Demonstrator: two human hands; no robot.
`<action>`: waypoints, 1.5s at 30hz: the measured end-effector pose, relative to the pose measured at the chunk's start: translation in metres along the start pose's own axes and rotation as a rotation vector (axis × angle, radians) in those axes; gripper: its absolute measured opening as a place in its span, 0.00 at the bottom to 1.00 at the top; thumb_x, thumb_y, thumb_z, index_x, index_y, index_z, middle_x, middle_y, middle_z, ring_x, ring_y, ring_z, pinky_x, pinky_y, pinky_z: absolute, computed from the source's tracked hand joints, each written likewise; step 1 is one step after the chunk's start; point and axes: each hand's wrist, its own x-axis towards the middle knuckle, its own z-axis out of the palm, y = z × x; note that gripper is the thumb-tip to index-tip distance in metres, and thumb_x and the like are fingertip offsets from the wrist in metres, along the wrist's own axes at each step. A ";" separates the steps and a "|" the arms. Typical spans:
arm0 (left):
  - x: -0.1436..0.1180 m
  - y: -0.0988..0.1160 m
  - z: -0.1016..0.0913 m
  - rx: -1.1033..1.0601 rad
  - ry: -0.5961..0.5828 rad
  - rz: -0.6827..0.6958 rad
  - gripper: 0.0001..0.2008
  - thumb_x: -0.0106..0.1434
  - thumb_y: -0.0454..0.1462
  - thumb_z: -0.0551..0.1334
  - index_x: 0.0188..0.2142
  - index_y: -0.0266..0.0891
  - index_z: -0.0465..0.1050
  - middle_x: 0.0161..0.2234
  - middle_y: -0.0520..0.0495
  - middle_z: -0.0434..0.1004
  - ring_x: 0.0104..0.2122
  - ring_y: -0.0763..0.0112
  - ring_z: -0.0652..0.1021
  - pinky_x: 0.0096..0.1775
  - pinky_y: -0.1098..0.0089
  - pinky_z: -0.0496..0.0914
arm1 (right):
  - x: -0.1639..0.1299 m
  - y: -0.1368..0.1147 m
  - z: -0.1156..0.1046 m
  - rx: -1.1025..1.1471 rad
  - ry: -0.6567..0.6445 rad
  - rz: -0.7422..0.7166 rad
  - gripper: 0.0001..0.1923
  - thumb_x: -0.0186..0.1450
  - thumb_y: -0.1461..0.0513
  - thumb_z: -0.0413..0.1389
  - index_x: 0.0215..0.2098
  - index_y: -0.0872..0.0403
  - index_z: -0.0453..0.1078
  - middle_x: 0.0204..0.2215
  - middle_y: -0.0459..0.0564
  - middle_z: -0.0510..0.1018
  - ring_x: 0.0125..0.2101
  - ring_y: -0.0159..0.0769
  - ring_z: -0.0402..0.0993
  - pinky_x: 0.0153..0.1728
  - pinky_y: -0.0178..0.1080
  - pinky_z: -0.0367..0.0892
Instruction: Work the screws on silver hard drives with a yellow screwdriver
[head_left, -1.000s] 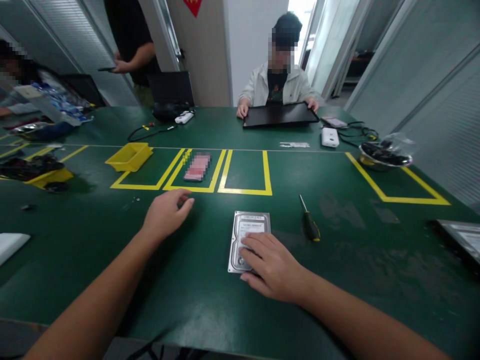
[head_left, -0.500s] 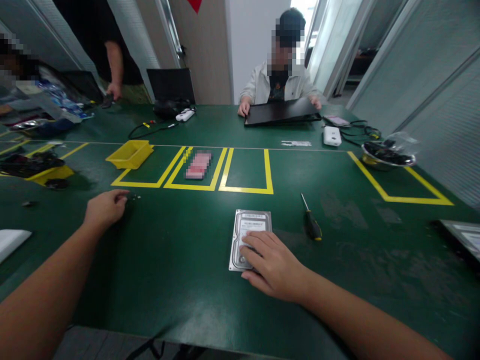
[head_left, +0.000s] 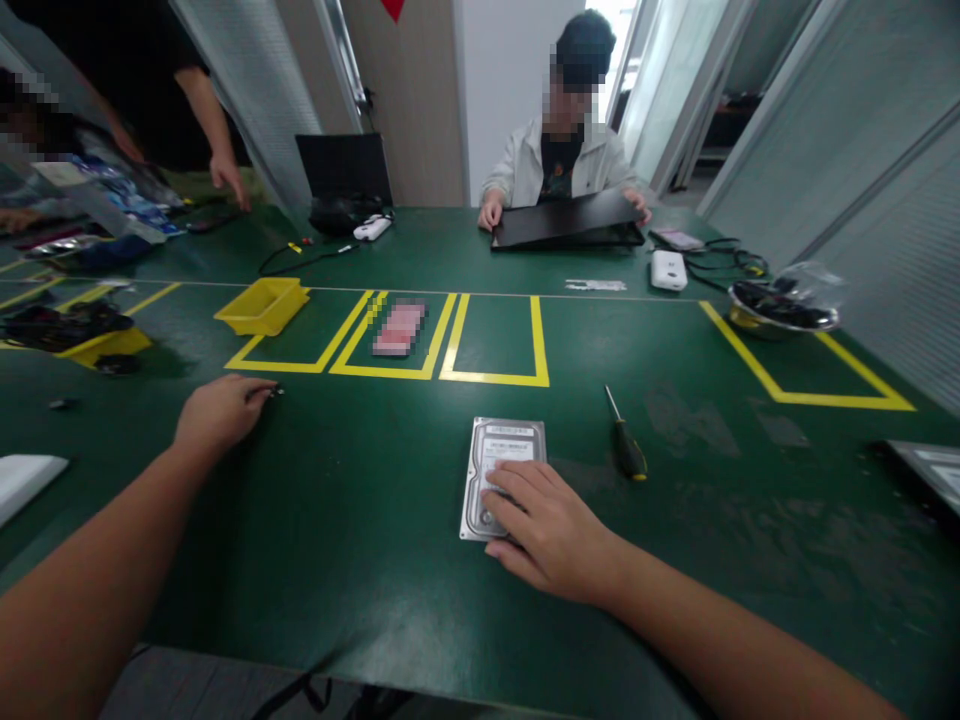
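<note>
A silver hard disk drive (head_left: 504,456) lies flat on the green table (head_left: 360,520) in front of me. My right hand (head_left: 551,530) rests on its near half, fingers spread over the lid. My left hand (head_left: 217,410) is out to the left on the table, its fingertips at a few small dark screws (head_left: 276,392); whether it pinches one I cannot tell. A screwdriver (head_left: 624,440) with a black and yellow handle lies just right of the drive.
Yellow tape boxes mark the table; one holds a pink phone (head_left: 399,328), and a yellow bin (head_left: 261,305) sits at the left one. A person opposite holds a black laptop (head_left: 566,222). A metal bowl (head_left: 780,310) of cables stands far right. Another person's hand (head_left: 229,178) reaches in far left.
My left hand has swung from near the taped boxes out to the left, ending at the small screws. My right hand has stayed on the drive. The person opposite tilted the laptop.
</note>
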 end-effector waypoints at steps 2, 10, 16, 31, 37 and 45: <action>-0.005 0.003 0.001 0.161 -0.051 0.011 0.21 0.66 0.45 0.54 0.52 0.39 0.75 0.48 0.45 0.76 0.43 0.60 0.73 0.39 0.69 0.65 | 0.000 0.000 0.000 -0.001 0.005 -0.004 0.22 0.67 0.55 0.55 0.55 0.59 0.68 0.53 0.62 0.72 0.58 0.50 0.64 0.59 0.53 0.61; -0.009 0.016 0.002 0.279 -0.109 0.009 0.25 0.69 0.47 0.47 0.57 0.38 0.71 0.53 0.41 0.72 0.47 0.57 0.72 0.37 0.69 0.65 | -0.003 0.000 -0.001 -0.014 -0.021 0.003 0.22 0.67 0.55 0.55 0.55 0.60 0.67 0.54 0.61 0.72 0.58 0.51 0.63 0.59 0.53 0.60; -0.012 0.022 -0.001 0.312 -0.110 0.014 0.26 0.70 0.48 0.46 0.56 0.39 0.72 0.53 0.41 0.72 0.47 0.56 0.73 0.38 0.67 0.65 | -0.003 0.000 -0.001 -0.005 -0.025 0.008 0.22 0.67 0.55 0.55 0.55 0.59 0.67 0.55 0.61 0.71 0.58 0.50 0.63 0.59 0.53 0.60; -0.014 0.030 -0.008 0.314 -0.110 -0.036 0.23 0.69 0.48 0.46 0.50 0.38 0.72 0.47 0.44 0.73 0.40 0.60 0.73 0.32 0.70 0.61 | -0.003 0.001 -0.001 -0.006 -0.046 0.018 0.22 0.67 0.55 0.55 0.56 0.59 0.67 0.55 0.61 0.71 0.59 0.51 0.62 0.60 0.53 0.59; -0.014 0.053 -0.024 0.211 -0.033 -0.111 0.27 0.71 0.49 0.42 0.49 0.33 0.70 0.41 0.40 0.73 0.34 0.61 0.71 0.30 0.68 0.60 | -0.002 0.001 0.000 -0.004 -0.028 0.010 0.22 0.67 0.55 0.55 0.55 0.59 0.67 0.55 0.61 0.71 0.58 0.50 0.63 0.60 0.52 0.59; -0.054 0.165 -0.058 -0.019 0.238 0.317 0.14 0.71 0.43 0.50 0.38 0.37 0.68 0.31 0.48 0.69 0.31 0.67 0.70 0.33 0.70 0.60 | -0.002 0.003 0.000 -0.009 -0.043 0.012 0.22 0.68 0.55 0.54 0.55 0.60 0.67 0.55 0.61 0.71 0.58 0.51 0.62 0.60 0.52 0.59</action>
